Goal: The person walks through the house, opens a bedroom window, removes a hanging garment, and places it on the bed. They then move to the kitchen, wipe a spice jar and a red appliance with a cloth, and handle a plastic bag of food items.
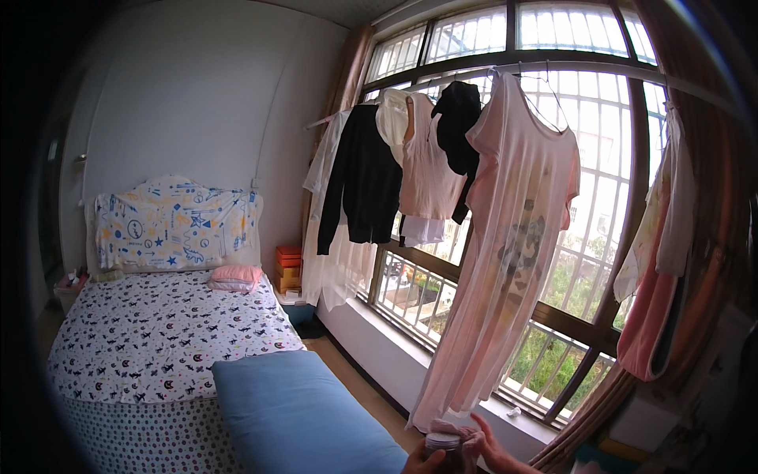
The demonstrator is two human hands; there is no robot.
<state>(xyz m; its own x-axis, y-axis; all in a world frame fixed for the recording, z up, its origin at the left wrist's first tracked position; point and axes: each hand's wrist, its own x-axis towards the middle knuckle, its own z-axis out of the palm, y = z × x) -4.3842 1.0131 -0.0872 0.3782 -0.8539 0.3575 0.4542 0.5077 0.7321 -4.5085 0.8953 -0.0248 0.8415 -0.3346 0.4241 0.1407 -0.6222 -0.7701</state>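
At the lower edge, my left hand (pixel 424 460) is closed around the white, ridged end of a small bundled pale pink cloth (pixel 444 438). My right hand (pixel 491 449) grips the cloth's pink part from the right, with one finger stretched upward. The kind of cloth piece is too small to make out. Just beyond my hands hangs the hem of a long pale pink nightdress (pixel 497 237) with a printed front. It is on a wire hanger from a rail (pixel 616 69) across the window.
More clothes hang along the rail, among them a black long-sleeved top (pixel 363 178) and a pink sleeveless top (pixel 430 170). To the left stands a bed (pixel 174 332) with a patterned sheet and a pink pillow (pixel 235 278). A blue padded bench (pixel 304 411) adjoins its foot.
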